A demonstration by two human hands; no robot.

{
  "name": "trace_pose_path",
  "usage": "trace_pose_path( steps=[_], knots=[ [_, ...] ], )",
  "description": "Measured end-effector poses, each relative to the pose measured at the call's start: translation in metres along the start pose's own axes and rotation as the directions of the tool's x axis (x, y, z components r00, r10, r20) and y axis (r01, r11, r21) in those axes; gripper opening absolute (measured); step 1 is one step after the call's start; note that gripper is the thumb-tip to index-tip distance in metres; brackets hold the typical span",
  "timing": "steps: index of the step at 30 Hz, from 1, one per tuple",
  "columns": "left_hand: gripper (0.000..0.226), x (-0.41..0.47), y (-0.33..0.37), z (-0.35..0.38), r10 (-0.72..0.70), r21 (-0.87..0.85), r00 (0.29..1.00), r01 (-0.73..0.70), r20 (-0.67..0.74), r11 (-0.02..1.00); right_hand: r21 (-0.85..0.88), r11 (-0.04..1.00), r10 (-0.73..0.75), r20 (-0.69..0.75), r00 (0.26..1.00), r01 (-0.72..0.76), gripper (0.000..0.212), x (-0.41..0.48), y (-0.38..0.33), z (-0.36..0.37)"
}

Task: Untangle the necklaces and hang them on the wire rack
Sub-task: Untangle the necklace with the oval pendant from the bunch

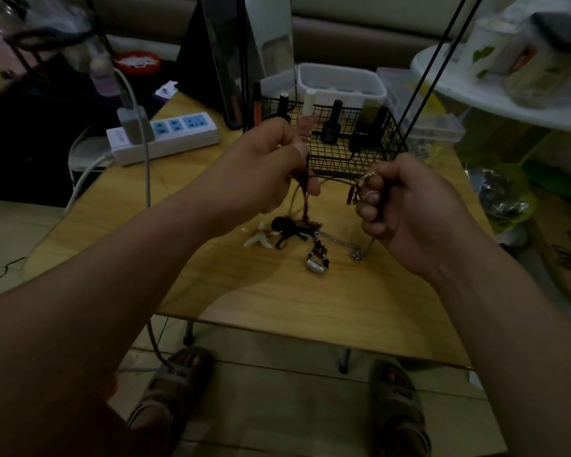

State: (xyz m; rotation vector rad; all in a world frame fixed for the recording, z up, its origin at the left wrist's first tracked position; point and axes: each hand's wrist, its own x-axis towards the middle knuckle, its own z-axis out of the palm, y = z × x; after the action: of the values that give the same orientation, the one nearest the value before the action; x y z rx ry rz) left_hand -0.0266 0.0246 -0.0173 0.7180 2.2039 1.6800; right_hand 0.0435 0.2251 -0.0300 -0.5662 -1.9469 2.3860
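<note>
Holds both hands up over the wooden surface [277, 291], apart, with a short run of dark red cord [333, 180] stretched between them. Pinches the cord in the left hand [264, 166], fingers curled, thumb pressed down on the strands. Grips the other end in the right hand [406, 206], fist closed round it. Lets further strands hang from the left hand down to the tangle of necklaces [294, 230], which lies on the surface just below and between the hands.

In the tangle: dark beads and cord, a white star-shaped pendant [257, 239] at the left edge, a silver chain [340, 240] trailing right and up toward the right hand, and a small silver cylinder pendant [315, 266] at the near end. Cannot tell how many necklaces, nor which strand belongs to which.

Behind the hands, on the far side of the surface, the black wire rack [350, 153]: a mesh basket with thin black rods [442, 61] rising out of the top of view. Inside the basket, nail polish bottles [331, 125], upright. Behind the basket, a white plastic tub [340, 84].

At the far left corner, a white power strip [165, 133] with a grey charger [134, 125] plugged in, its cable running off the left edge. Below the near edge, on the tiled floor, two feet in sandals [178, 384]. Dim light; fine detail of the knots lost.
</note>
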Motion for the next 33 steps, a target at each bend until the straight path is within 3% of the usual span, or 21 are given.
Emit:
trace_pose_path(
  steps=[9,13,15,19,24,27,28,30,32,33],
  knots=[
    [0.015,0.009,-0.010,-0.005,-0.054,-0.083,0.990,0.044,-0.127,0.996,0.051,0.998,-0.037,0.072,0.997,0.033,0.031,-0.002,-0.003,-0.001],
    [0.023,0.008,-0.014,-0.003,0.003,0.170,0.986,0.027,-0.169,0.985,0.087,0.993,-0.088,0.154,0.984,0.075,0.033,-0.003,-0.006,-0.002],
    [0.020,0.007,-0.016,-0.001,0.017,0.269,0.991,0.019,-0.132,0.963,0.079,0.992,-0.110,0.182,0.977,0.097,0.033,-0.004,-0.007,-0.002],
    [0.004,0.003,-0.013,0.002,0.016,0.264,1.000,-0.020,0.017,0.964,0.028,0.991,-0.137,0.216,0.967,0.134,0.028,-0.004,-0.008,-0.004],
    [0.013,0.002,-0.016,0.003,-0.011,0.484,0.984,-0.079,0.180,0.871,0.006,0.991,-0.134,0.221,0.966,0.136,0.025,-0.005,-0.009,-0.003],
    [0.022,0.003,-0.022,0.004,0.015,0.606,0.981,-0.132,0.195,0.784,-0.003,0.990,-0.133,0.231,0.964,0.138,0.025,-0.004,-0.009,-0.003],
    [0.032,0.003,-0.023,0.004,0.034,0.590,0.982,-0.139,0.186,0.795,-0.017,0.990,-0.130,0.234,0.963,0.138,0.025,-0.004,-0.009,-0.003],
    [0.046,0.003,-0.018,0.004,0.055,0.398,0.979,-0.130,0.195,0.908,-0.063,0.988,-0.123,0.244,0.962,0.143,0.026,-0.004,-0.009,-0.004],
    [0.041,0.002,-0.012,0.007,0.058,0.158,0.965,-0.100,0.255,0.982,-0.106,0.983,-0.117,0.262,0.958,0.149,0.027,-0.005,-0.007,-0.003],
    [0.032,0.001,-0.010,0.010,0.060,0.127,0.961,-0.098,0.270,0.987,-0.118,0.982,-0.113,0.270,0.956,0.150,0.027,-0.005,-0.006,-0.002]
  ],
)
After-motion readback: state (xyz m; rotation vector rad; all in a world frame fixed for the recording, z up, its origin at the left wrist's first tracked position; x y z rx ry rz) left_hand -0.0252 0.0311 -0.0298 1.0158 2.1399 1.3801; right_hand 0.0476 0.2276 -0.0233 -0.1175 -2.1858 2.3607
